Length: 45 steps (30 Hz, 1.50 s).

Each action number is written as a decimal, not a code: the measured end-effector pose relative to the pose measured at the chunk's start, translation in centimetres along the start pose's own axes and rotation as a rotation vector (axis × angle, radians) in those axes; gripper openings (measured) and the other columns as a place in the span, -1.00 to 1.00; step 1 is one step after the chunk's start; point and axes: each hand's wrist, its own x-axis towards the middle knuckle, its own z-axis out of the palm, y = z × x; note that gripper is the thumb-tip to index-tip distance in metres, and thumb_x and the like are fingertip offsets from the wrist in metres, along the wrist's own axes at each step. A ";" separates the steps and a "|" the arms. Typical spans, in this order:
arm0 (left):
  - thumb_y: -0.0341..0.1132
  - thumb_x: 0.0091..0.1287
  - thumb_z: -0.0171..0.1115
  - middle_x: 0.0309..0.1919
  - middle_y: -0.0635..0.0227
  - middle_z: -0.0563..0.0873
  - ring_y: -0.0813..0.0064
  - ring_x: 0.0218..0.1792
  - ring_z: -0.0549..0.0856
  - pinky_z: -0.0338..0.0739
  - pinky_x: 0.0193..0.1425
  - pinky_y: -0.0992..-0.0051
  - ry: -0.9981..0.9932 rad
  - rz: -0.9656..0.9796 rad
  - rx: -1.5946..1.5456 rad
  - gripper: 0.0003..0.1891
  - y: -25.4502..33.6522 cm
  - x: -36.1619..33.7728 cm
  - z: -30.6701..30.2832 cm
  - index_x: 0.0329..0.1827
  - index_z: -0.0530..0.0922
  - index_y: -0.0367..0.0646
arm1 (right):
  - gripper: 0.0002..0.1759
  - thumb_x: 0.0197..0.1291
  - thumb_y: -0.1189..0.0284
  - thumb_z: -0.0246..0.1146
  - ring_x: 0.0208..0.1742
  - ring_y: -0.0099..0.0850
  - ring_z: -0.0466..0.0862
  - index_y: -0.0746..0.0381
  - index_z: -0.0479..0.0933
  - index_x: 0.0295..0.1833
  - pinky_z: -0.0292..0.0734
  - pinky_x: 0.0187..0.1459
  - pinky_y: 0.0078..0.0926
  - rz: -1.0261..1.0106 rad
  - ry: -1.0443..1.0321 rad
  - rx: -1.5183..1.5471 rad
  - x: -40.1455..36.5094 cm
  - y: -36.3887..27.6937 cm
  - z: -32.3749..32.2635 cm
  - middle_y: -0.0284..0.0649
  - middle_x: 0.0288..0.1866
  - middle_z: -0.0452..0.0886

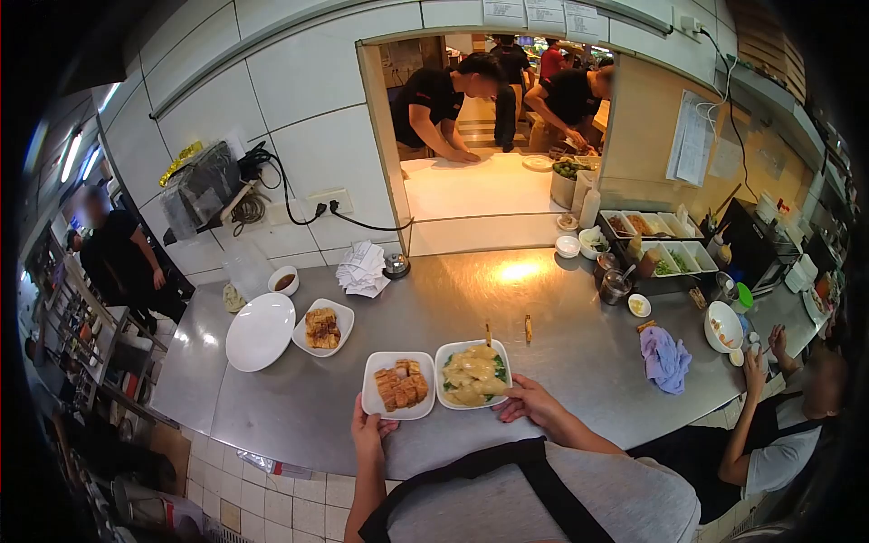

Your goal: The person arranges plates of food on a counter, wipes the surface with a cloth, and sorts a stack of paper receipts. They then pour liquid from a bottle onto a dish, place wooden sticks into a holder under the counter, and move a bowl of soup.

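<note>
My left hand (369, 427) grips the lower left edge of a square white dish (398, 386) holding browned, sliced food. My right hand (529, 404) is closed on the lower right edge of a second square white dish (472, 375), which holds pale, sauce-covered food over greens. The two dishes are side by side near the front of the steel counter (308, 403). Behind and to the left stands another white dish (323, 328) of browned pieces, beside a bare white oval plate (261, 332). Part of each hand is hidden under its dish.
A co-worker (787, 416) is at the right, near a white bowl (723, 327). A purple cloth (665, 360), topping trays (665, 260) and jars are on the right side. Paper slips (363, 269) lie by the wall. Other people lean over a counter beyond the hatch.
</note>
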 end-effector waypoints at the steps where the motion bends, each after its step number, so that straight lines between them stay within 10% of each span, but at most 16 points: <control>1: -0.52 0.29 -0.05 -0.25 0.19 0.69 0.45 -0.47 0.71 0.67 -0.39 0.55 -0.022 -0.014 -0.003 -0.39 -0.4 0.2 0.5 0.47 0.16 -0.13 | -0.50 0.37 0.40 0.05 -0.39 -0.27 0.74 0.20 0.16 0.37 0.72 -0.35 -0.38 -0.005 -0.027 -0.011 -0.7 -0.4 -0.8 0.00 -0.22 0.70; 7: -0.42 0.34 0.14 0.06 0.25 0.52 0.50 -0.22 0.64 0.64 -0.28 0.49 -0.105 0.019 0.083 -0.21 1.2 0.9 0.5 0.56 -0.09 0.06 | -0.43 0.32 0.37 0.13 -0.33 -0.31 0.73 0.20 0.24 0.42 0.67 -0.33 -0.45 -0.131 0.205 -0.407 -5.4 -2.3 -6.4 -0.08 -0.14 0.68; 13: -0.30 0.30 0.23 0.13 0.09 0.51 0.27 -0.01 0.57 0.51 0.06 0.32 0.288 0.418 0.725 -0.35 3.6 3.6 -9.0 0.45 0.20 -0.10 | -0.52 0.00 0.40 0.32 0.08 -0.02 0.56 0.16 0.55 0.12 0.48 0.09 -0.19 -0.549 1.524 -1.582 -11.2 -3.5 -19.0 0.01 0.21 0.50; 15: -0.30 0.27 0.24 0.16 0.01 0.50 0.13 0.09 0.54 0.44 0.18 0.25 0.444 0.473 0.883 -0.43 2.2 3.8 -12.6 0.35 0.34 -0.21 | -0.57 0.00 0.41 0.30 0.17 -0.05 0.49 0.10 0.59 0.07 0.42 0.13 -0.15 -0.161 1.543 -1.550 -12.7 -2.8 -20.1 -0.04 0.25 0.46; 17: -0.31 0.22 0.23 0.17 -0.07 0.49 -0.02 0.18 0.46 0.34 0.27 0.16 0.519 0.632 1.308 -0.51 0.8 3.5 -15.0 0.21 0.45 -0.29 | -0.62 0.02 0.40 0.26 0.11 -0.05 0.52 0.05 0.61 0.03 0.45 0.09 -0.15 -0.250 1.590 -1.637 -12.4 -1.7 -20.7 -0.09 0.19 0.51; 30: -0.23 0.20 0.27 0.12 0.09 0.55 0.03 0.16 0.47 0.34 0.25 0.16 0.559 0.595 1.404 -0.57 2.5 2.2 -12.5 0.12 0.54 -0.21 | -0.75 0.14 0.35 0.16 -0.04 -0.09 0.58 -0.02 0.65 -0.07 0.52 -0.13 -0.11 -0.303 1.622 -1.790 -11.7 -0.6 -26.2 -0.20 0.07 0.60; 39: -0.21 0.23 0.23 0.16 0.05 0.52 0.02 0.21 0.43 0.26 0.32 0.14 0.538 0.538 1.362 -0.56 2.6 2.1 -12.4 0.13 0.52 -0.23 | -0.52 0.33 -0.05 -0.04 0.29 -0.14 0.46 -0.23 0.41 0.30 0.26 0.15 0.27 -0.320 1.956 -1.552 -11.7 -0.9 -25.6 -0.34 0.46 0.28; 45: -0.16 0.28 0.18 0.22 0.07 0.48 0.05 0.27 0.39 0.22 0.36 0.13 0.510 0.484 1.447 -0.51 2.9 1.8 -12.1 0.21 0.46 -0.22 | -0.41 0.29 -0.20 -0.12 0.38 -0.09 0.36 -0.33 0.32 0.38 0.12 0.21 0.45 0.221 1.745 -1.575 -11.3 -1.0 -27.2 -0.37 0.54 0.16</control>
